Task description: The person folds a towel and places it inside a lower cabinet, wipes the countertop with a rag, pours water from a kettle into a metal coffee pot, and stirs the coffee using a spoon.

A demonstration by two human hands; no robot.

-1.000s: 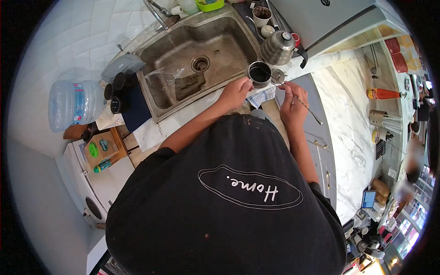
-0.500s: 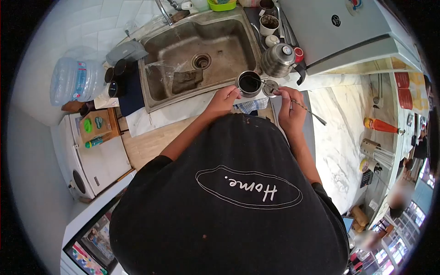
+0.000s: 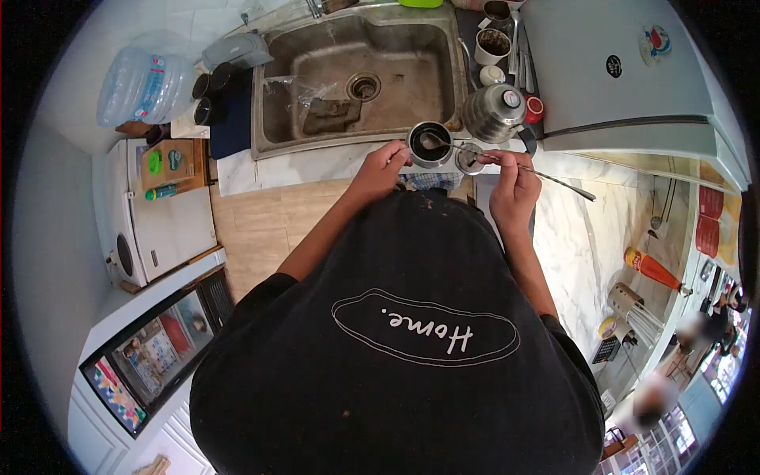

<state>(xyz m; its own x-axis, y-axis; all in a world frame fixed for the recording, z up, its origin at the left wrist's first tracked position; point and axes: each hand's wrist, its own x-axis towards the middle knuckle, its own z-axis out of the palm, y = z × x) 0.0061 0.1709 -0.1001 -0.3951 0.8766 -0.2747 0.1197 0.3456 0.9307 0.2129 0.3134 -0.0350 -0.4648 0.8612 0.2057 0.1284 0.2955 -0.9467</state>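
Note:
A long twisted-handle bar spoon (image 3: 556, 180) is gripped in the closed fingers of my right hand (image 3: 514, 186). Its bowl end dips into the mouth of a round metal cup (image 3: 428, 164), whose inside looks dark. My left hand (image 3: 380, 170) pinches the near left side of that cup at the counter edge. Between the cup and my right hand stands a small round pale container (image 3: 469, 158); what it holds is unclear. Just beyond it, a steel gooseneck kettle (image 3: 491, 115) rests beside the sink.
The steel sink (image 3: 412, 71) lies ahead, with a dark cloth (image 3: 332, 115) and clear plastic inside. Right of it are a cup of dark grounds (image 3: 492, 47) and a red-topped item (image 3: 534, 109). A checked cloth (image 3: 431, 181) hangs at the counter edge; a fridge (image 3: 617, 103) stands right.
The spoon's bowl end now shows inside the cup, and its handle lies flatter, reaching further right. My right hand has shifted slightly right. The camera view has tilted and moved.

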